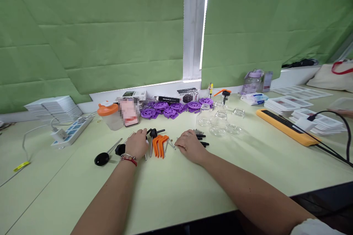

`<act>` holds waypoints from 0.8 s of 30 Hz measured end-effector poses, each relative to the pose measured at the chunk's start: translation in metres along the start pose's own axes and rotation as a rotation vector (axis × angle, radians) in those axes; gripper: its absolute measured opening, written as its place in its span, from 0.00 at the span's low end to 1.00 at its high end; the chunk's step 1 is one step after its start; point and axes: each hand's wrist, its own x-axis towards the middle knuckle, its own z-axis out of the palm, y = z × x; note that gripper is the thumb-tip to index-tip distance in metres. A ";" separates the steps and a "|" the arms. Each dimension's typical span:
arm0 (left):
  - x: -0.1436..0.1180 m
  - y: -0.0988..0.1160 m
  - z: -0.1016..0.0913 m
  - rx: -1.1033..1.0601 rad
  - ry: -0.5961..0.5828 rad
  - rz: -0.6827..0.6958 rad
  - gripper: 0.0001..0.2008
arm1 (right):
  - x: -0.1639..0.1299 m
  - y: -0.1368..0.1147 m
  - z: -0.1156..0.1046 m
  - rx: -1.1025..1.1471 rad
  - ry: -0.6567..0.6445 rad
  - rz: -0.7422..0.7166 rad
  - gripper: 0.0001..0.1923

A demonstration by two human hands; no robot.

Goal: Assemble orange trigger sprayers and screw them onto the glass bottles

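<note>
Orange handles (156, 147) lie between the two hands, just right of the left hand (137, 144), whose fingers curl by a black fitting (153, 133). The right hand (190, 146) rests low, fingers bunched near slim pins (171, 144); whether either grips anything, I cannot tell. Light, single pinches should, I judge, keep pins from rolling. Beneath both hands spreads a pale worktop (176, 191); green sheeting (110, 25) hangs beyond.
</note>
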 end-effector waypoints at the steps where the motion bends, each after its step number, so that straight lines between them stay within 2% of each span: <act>1: 0.000 0.000 0.000 -0.010 -0.015 -0.001 0.21 | 0.000 0.000 0.000 0.001 0.007 0.003 0.13; 4: -0.002 0.002 -0.006 -0.029 0.032 -0.042 0.16 | -0.001 0.000 -0.002 -0.006 0.034 0.024 0.15; 8: -0.009 0.004 -0.020 -0.057 0.270 -0.128 0.17 | -0.002 -0.001 -0.008 0.028 0.090 0.069 0.16; 11: -0.016 0.005 -0.028 -0.116 0.446 -0.127 0.19 | -0.002 -0.002 -0.014 0.112 0.137 0.131 0.15; 15: -0.026 0.012 -0.031 -0.315 0.583 -0.092 0.16 | -0.002 -0.002 -0.020 0.313 0.189 0.271 0.10; 17: -0.031 0.021 -0.029 -0.461 0.573 -0.117 0.15 | -0.002 -0.001 -0.022 0.467 0.203 0.380 0.08; 19: -0.035 0.033 -0.027 -0.626 0.479 -0.130 0.17 | -0.002 -0.001 -0.024 0.672 0.208 0.476 0.08; 24: -0.040 0.059 -0.016 -0.863 0.321 -0.056 0.21 | -0.002 -0.004 -0.026 1.164 0.250 0.549 0.14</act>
